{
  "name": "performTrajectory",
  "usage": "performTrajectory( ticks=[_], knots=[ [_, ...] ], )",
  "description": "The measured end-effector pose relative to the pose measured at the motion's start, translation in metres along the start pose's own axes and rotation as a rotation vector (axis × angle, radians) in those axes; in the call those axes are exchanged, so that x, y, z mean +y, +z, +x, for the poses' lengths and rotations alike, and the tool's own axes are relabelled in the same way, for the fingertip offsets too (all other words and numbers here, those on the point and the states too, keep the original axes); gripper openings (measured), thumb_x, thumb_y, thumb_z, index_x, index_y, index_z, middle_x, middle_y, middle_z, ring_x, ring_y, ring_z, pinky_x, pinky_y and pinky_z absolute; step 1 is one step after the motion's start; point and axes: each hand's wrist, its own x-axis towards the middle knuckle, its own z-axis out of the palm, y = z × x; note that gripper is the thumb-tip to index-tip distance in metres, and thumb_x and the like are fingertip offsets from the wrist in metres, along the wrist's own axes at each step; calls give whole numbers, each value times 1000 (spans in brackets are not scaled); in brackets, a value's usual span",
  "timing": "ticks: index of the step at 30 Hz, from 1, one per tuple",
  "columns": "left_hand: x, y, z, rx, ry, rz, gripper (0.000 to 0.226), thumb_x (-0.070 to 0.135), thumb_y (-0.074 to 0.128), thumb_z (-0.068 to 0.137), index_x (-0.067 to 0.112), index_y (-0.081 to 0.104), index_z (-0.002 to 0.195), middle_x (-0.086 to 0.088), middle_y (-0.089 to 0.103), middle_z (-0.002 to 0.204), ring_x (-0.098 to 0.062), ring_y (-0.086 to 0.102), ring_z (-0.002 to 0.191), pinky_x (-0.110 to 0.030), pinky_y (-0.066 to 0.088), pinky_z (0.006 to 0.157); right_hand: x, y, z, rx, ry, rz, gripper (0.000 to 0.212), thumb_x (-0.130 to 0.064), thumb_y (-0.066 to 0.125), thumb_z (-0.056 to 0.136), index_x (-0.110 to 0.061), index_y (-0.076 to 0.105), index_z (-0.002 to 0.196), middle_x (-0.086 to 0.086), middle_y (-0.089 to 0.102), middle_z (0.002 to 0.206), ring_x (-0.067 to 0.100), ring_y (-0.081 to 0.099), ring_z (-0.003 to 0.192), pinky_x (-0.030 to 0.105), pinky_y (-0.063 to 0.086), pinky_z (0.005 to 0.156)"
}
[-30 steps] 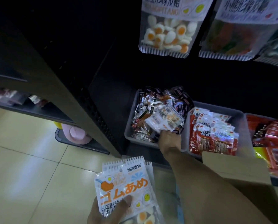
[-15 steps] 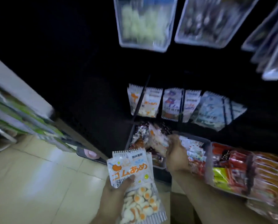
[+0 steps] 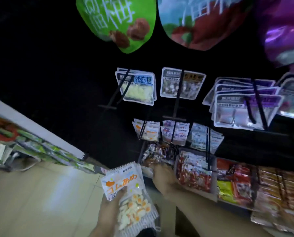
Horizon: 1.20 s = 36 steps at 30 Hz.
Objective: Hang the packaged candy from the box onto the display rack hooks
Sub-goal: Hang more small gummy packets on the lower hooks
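The left hand (image 3: 111, 205) is gripping a small stack of flat, glossy candy packets (image 3: 127, 190) low in the near centre, thumb curling over the white front with orange lettering; the clear lower half is showing egg-shaped gummies, and the edges are crimped in a zigzag. The right hand (image 3: 163, 175) is reaching to the near rim of a grey plastic bin (image 3: 143, 170) of crinkly foil-wrapped sweets, but its fingers are blurred, so whether they are pinching anything cannot be told. Farther up, thin black metal hooks (image 3: 177, 101) are carrying rows of similar packets (image 3: 147, 130) and rounded clear pouches. To the right, bins of red wrappers (image 3: 194, 173) are sitting side by side.
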Motion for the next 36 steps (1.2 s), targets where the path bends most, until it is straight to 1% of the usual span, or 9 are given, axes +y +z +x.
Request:
performTrajectory(
  ticks=[4, 7, 11, 15, 18, 23, 27, 31, 36],
  knots=[
    [13, -16, 5, -88, -63, 27, 41, 27, 79, 88, 14, 65, 125, -14, 80, 106, -38, 78, 93, -55, 61, 88, -16, 3, 17, 36, 11, -3, 28, -5, 53, 92, -13, 71, 111, 12, 73, 100, 29, 71, 91, 33, 52, 70],
    [20, -18, 12, -117, -89, 34, 48, 28, 80, 85, 11, 62, 126, -20, 79, 104, -44, 77, 90, -63, 59, 87, -34, -12, 24, 41, 2, 12, 24, 3, 50, 93, -2, 69, 106, 21, 70, 106, 35, 69, 100, 36, 51, 74],
    [20, -14, 26, -112, -96, -4, 43, 24, 77, 89, 10, 60, 126, -23, 78, 102, -45, 77, 88, -58, 61, 83, -53, -21, 28, 38, -24, -26, 34, 14, 40, 89, 2, 62, 112, 25, 65, 113, 38, 63, 107, 36, 43, 72],
    [22, -10, 28, -141, -121, -45, 60, 31, 82, 77, 11, 58, 128, -26, 77, 104, -49, 75, 91, -66, 58, 88, -63, -33, 39, 78, -15, 6, 22, 10, 45, 90, 0, 59, 104, 26, 63, 112, 38, 62, 105, 36, 42, 71],
    [25, -9, 31, -183, -117, -40, 66, 36, 83, 71, 11, 58, 128, -26, 77, 104, -49, 75, 91, -67, 57, 88, -62, -46, 52, 128, 16, 51, 27, 8, 51, 86, 0, 64, 108, 23, 66, 108, 36, 64, 103, 38, 53, 75],
    [24, -9, 31, -219, -141, -52, 60, 35, 80, 80, 7, 58, 128, -27, 76, 105, -49, 75, 90, -56, 63, 77, -62, -53, 65, 131, 25, 109, 20, 9, 52, 84, 4, 71, 85, 22, 72, 85, 35, 70, 82, 49, 61, 71],
    [19, -18, 32, -209, -150, -64, 47, 29, 77, 90, 7, 59, 127, -26, 77, 105, -48, 76, 89, -52, 63, 74, -66, -47, 65, 139, 25, 125, 18, 7, 54, 85, 13, 70, 88, 29, 72, 87, 39, 70, 84, 53, 59, 72],
    [16, -27, 33, -217, -139, -80, 47, 27, 79, 88, 11, 60, 128, -24, 77, 107, -47, 76, 92, -62, 60, 84, -67, -42, 65, 175, 29, 101, 19, 4, 51, 87, 4, 70, 84, 20, 71, 82, 35, 66, 85, 46, 58, 74],
    [16, -33, 32, -224, -134, -90, 51, 31, 81, 86, 14, 60, 129, -23, 77, 108, -47, 76, 93, -67, 58, 86, -72, -43, 59, 156, 17, 35, 19, 4, 51, 89, 4, 71, 90, 23, 71, 90, 33, 59, 86, 47, 57, 81]
  ],
)
